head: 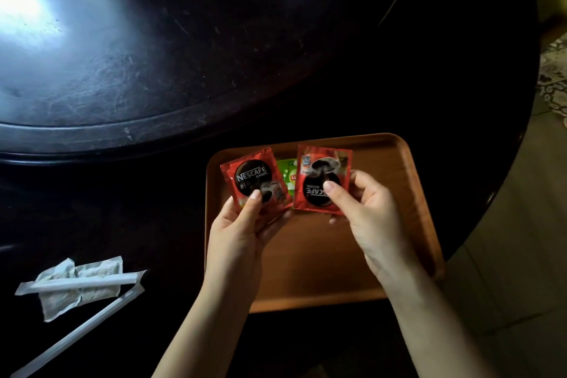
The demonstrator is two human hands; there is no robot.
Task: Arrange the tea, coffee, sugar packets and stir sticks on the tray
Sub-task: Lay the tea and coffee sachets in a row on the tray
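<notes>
Both my hands pinch red foil coffee sachets, left hand one, right hand another; I'd lay them flat, side by side, on the orange-brown wooden tray.

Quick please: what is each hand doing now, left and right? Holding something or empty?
Left hand: closed on a red Nescafe packet, with a green tea packet behind it.
Right hand: closed on another red coffee packet, printed upside down.
</notes>
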